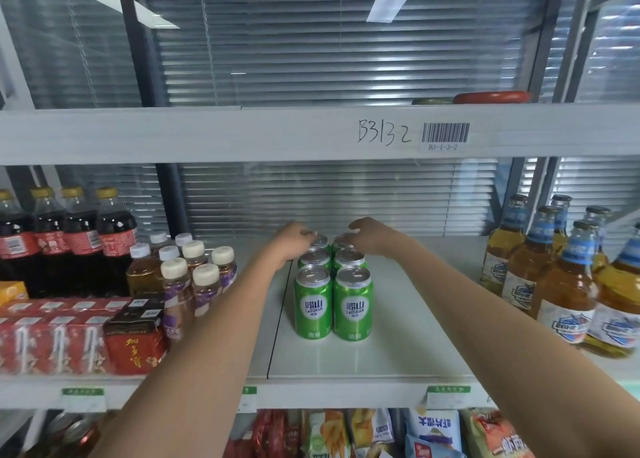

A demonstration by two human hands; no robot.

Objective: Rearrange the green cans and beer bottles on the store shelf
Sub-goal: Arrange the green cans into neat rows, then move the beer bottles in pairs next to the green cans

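Several green cans [332,305] stand in two tight rows in the middle of the white shelf [408,319]. My left hand [292,241] rests on the top of the rear can of the left row, fingers curled over its rim. My right hand [367,237] is on the top of the rear can of the right row in the same way. Whether either can is lifted off the shelf I cannot tell. Several amber beer bottles [561,277] with blue neck labels stand grouped at the right end of the shelf.
Cola bottles [65,235], white-capped tea bottles [187,274] and red drink cartons [76,336] fill the shelf's left side. An upper shelf beam [242,135] runs overhead. Snack bags [381,433] sit on the shelf below.
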